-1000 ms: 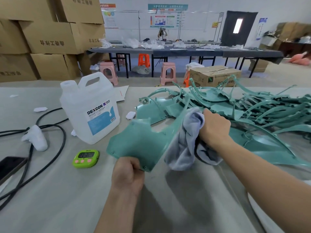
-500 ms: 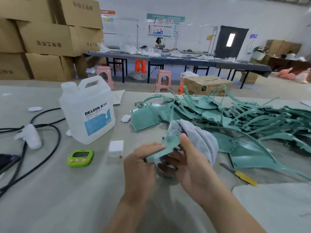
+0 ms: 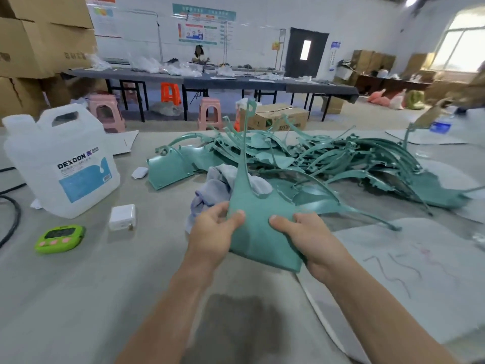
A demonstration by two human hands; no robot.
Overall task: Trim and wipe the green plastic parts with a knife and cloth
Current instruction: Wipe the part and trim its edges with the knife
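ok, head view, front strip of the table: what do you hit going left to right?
black cable → green timer → white charger → left hand → held green part → right hand → scribbled sheet

Teal green plastic part (image 3: 258,227); pale grey-lilac cloth (image 3: 214,189); translucent white jug (image 3: 56,164) with blue label; lime timer (image 3: 60,238), pink buttons; grey worktop (image 3: 78,285).
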